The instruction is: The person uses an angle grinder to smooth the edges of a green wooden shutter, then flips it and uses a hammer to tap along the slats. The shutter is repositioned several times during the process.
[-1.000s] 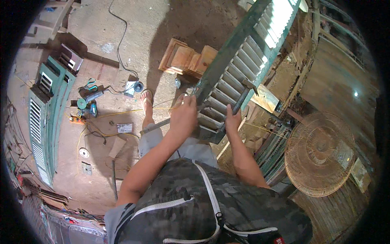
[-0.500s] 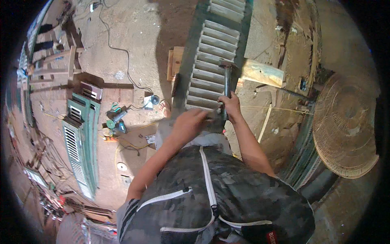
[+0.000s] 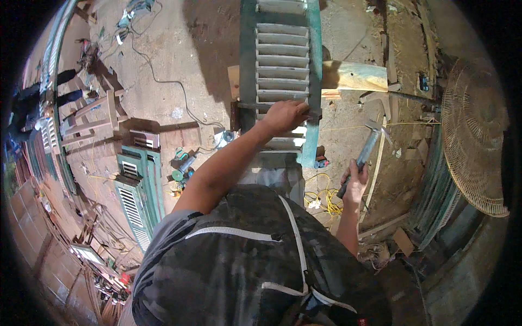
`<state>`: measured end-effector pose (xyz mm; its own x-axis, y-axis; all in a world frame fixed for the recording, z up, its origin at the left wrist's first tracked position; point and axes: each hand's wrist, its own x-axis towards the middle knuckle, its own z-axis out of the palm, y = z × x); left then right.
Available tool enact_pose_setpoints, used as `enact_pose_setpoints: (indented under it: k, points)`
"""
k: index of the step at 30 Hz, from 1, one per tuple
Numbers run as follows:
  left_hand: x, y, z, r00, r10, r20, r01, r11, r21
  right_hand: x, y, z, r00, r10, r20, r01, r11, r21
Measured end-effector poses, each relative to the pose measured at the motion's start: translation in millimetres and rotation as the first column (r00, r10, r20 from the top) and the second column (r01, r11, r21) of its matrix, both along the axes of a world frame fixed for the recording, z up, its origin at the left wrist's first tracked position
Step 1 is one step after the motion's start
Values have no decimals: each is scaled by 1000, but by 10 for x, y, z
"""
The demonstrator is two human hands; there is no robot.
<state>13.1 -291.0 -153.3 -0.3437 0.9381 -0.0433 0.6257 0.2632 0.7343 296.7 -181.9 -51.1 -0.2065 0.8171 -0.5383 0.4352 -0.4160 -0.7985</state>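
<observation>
A green louvered shutter (image 3: 314,81) with pale slats lies lengthwise in front of me. My left hand (image 3: 285,116) reaches across its slats, fingers closed at the right-hand stile. A small dark piece shows at those fingertips; what they hold is mostly hidden. A dark, narrow bar (image 3: 249,106) lies across the shutter from its left edge and runs behind this hand. Off to the right, apart from the shutter, my right hand (image 3: 355,182) is wrapped round the handle of a hammer (image 3: 367,148), its head raised and pointing away from me.
A wooden board (image 3: 359,76) sticks out to the right of the shutter. Beneath are a yellow cord (image 3: 326,202) and, leftward, power tools (image 3: 184,165) with a dark cable. Another green shutter (image 3: 141,187) stands at left. A round wicker fan guard (image 3: 473,136) fills the far right.
My right hand has swung the hammer off the shutter to the right. My left hand has moved forward and right to the right-hand stile. The view has shifted and turned.
</observation>
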Motion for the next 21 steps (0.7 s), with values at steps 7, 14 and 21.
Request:
enact_pose_setpoints:
  k: [7,14,21]
  points:
    - [-67,-45,51,999,31,-15,-34,984,-176,-276,97,505,955,-182,-236,180,983,-30]
    - [-196,-136,182,994,108,18,-104,983,-150,-787,39,833,929,-312,-199,335,937,94]
    - [-319,26,353,988,117,101,-73,929,-362,-810,-431,35,984,176,-12,-174,957,-231]
